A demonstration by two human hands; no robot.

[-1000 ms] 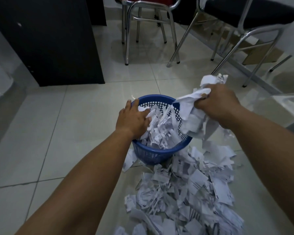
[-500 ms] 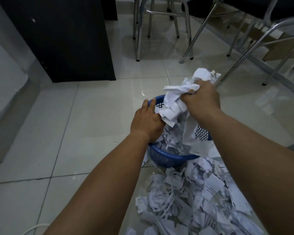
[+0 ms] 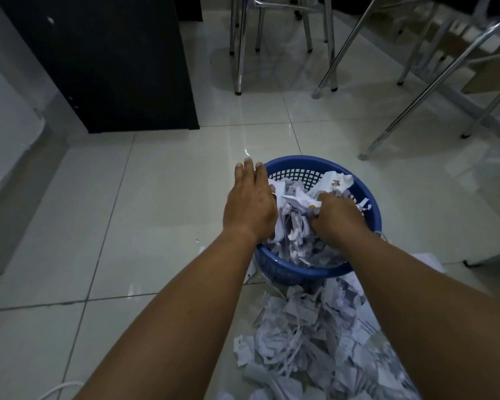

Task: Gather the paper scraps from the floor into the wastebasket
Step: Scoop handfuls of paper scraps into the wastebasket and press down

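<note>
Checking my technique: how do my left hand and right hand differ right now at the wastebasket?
The left hand lies flat, fingers straight, at the left rim of the wastebasket; the right hand sits further inside, fingers curled into the scraps. Both touch the paper in it.

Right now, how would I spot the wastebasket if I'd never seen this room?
Start at the black cabinet; nearer the camera and to its right stands the wastebasket. It is the only blue thing: round, lattice-walled, stuffed with paper scraps, with more heaped just outside it.
</note>
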